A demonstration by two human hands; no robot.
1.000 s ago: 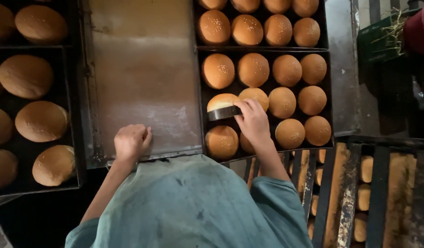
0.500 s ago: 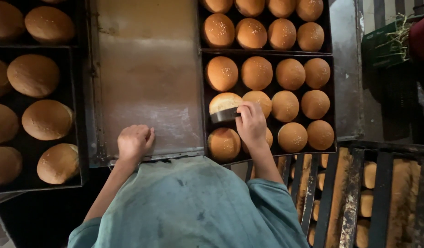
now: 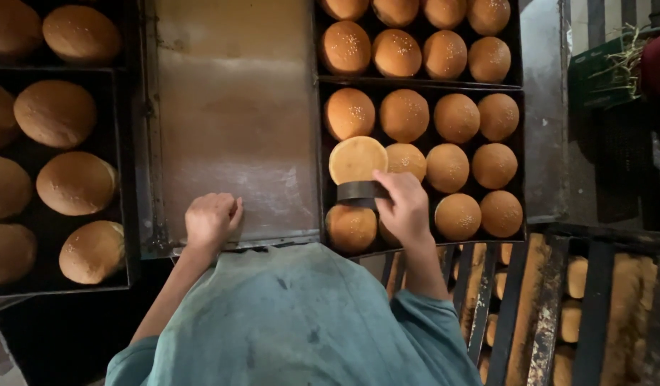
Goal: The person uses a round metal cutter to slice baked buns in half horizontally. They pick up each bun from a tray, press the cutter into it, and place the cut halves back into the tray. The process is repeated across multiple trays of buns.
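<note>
While the right hand [image 3: 405, 207] grips a scraper [image 3: 362, 191], the bun [image 3: 356, 159] shows pale, seemingly upturned.

The right hand [image 3: 405, 207] hides 1 bun; frame edges crop the left tray [image 3: 119, 179].

Head view. Centre: bare metal counter [image 3: 230, 129], dusted pale with flour, raised lip along its left and near edges.

Left: dark trays [image 3: 119, 179] holding large round sesame loaves [image 3: 55, 113], well apart from one another, one per row in the visible part.

Top right: a second dark tray [image 3: 517, 43] of smaller browned sesame buns [image 3: 346, 47], packed touching, set just behind the near tray.

Lower right: slatted dark metal rack [image 3: 544, 307]; pale loaves [image 3: 577, 277] visible between the slats below.

Far right: green crate [image 3: 594, 71] with straw-like stalks; a red object [image 3: 659, 63] beside it, partly cut off.
</note>
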